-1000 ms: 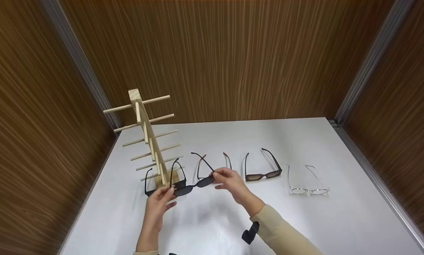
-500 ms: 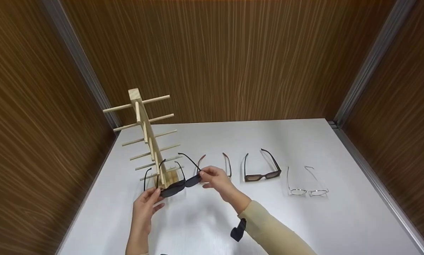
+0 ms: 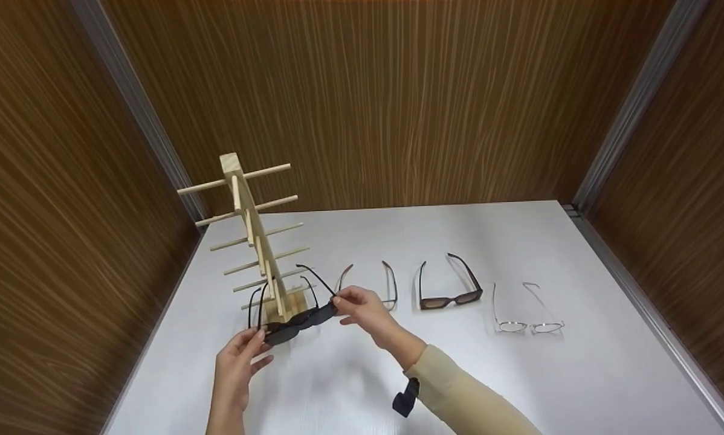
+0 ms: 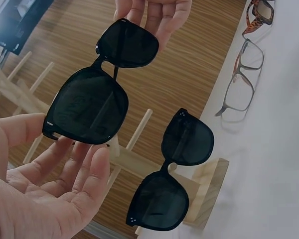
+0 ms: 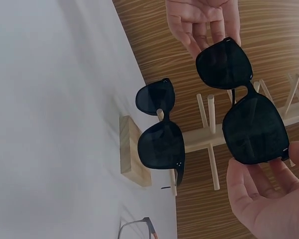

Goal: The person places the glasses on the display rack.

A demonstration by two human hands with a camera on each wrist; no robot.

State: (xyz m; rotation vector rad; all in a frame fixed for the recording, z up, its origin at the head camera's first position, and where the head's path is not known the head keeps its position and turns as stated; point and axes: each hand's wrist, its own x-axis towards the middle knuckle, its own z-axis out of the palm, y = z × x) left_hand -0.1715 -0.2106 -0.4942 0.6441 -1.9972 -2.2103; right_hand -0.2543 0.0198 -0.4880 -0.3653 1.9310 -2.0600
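Note:
Both hands hold one pair of black sunglasses (image 4: 92,107) by its two ends, temples open and pointing toward a wooden display rack (image 3: 254,223). My left hand (image 3: 236,359) pinches the left end of the frame between thumb and fingers. At the other end, my right hand (image 3: 365,314) pinches the corner by the hinge. A second pair of black sunglasses (image 5: 161,144) sits low on the rack, its bridge at a peg. In the head view the held pair overlaps that lower pair and hides much of it.
Right of the rack on the white table (image 3: 458,374) lie eyeglasses with reddish temple tips (image 3: 392,281), thick brown sunglasses (image 3: 474,296) and thin metal-rimmed glasses (image 3: 512,327). Several bare pegs stick out from the rack's upper post. Wood-grain walls (image 3: 398,103) enclose the table.
Both hands have moved left with the held sunglasses, bringing them in front of the rack's lower part. The other glasses and the rack stay where they were.

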